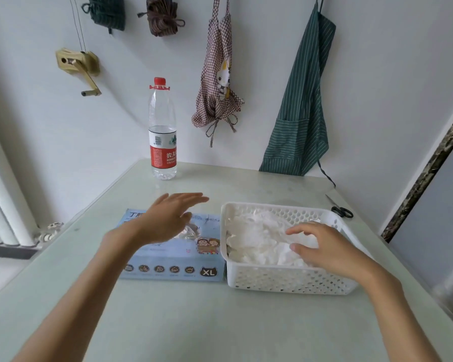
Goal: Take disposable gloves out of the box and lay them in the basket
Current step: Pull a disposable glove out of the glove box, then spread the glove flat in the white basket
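Gloves (259,236) fill the white perforated basket (285,282) on my right, a crumpled heap of thin, translucent white plastic that reaches about to the rim. My right hand (330,249) is over that heap near the basket's front right corner, fingers loosely bent and spread, fingertips touching the top gloves; I cannot tell whether any glove is actually pinched between them.

My left hand (168,218) hovers above the glove box (168,267), palm down, fingers straight and relaxed, holding nothing. Just beneath it one more clear glove (191,231) pokes up out of the opening in the box's top. The box is pale blue with a cartoon picture and an XL mark on its front face (the rest of the print is too blurred for me to read), and it lies flat on the table (168,322), its right end touching the basket's left wall.

Farther back near the wall stands a water bottle (162,134) with a red cap and red label, upright and partly filled. Black-handled scissors (340,209) lie beyond the basket's far right corner. On the wall hang a brown checked apron (220,82) and a green striped apron (302,113).
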